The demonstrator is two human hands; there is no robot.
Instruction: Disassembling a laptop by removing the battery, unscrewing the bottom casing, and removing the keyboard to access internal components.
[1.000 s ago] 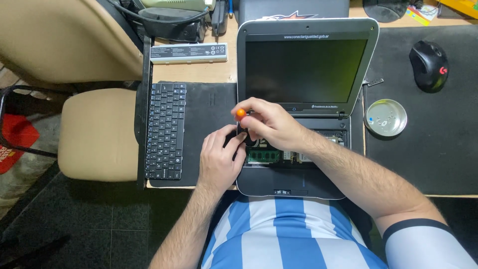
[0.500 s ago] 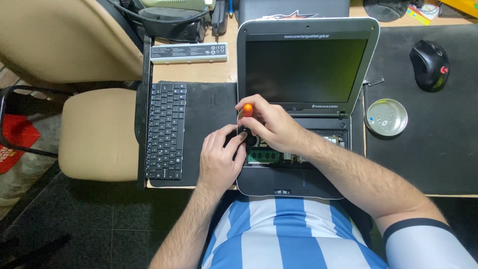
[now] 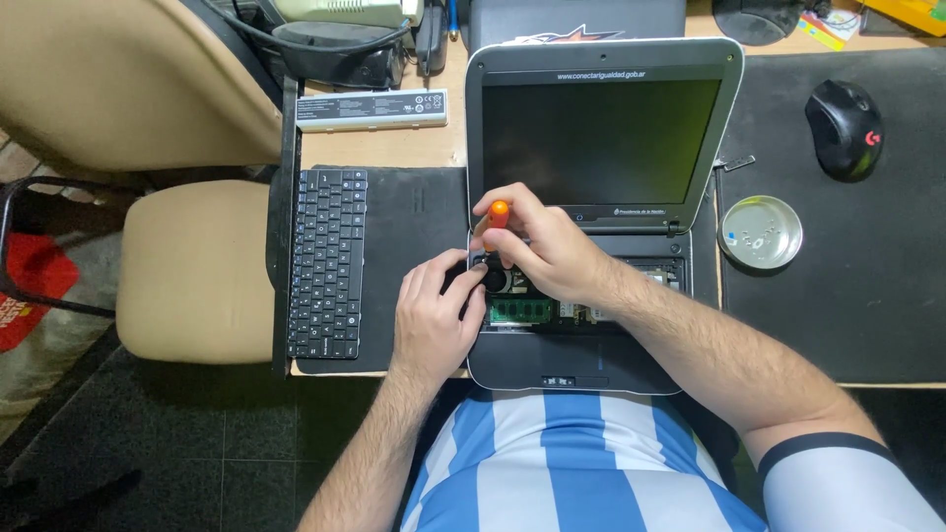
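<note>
Here the right hand (image 3: 547, 251), closed around an orange-capped screwdriver (image 3: 496, 225), works a fastener in the opened netbook (image 3: 581, 296) on the counter (image 3: 394, 148), while the left hand (image 3: 434, 320), fingers curled, steadies the chassis beside the fan; the tip apparently needs to stay seated squarely

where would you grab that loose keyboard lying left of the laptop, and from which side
Take the keyboard by its two long edges near the middle, coming down from above. It is a thin flat slab lying on the black mat with its long side running away from the person, so there is little height to pinch. Its left edge sits at the desk's edge, which probably lets fingers curl under it.
</note>
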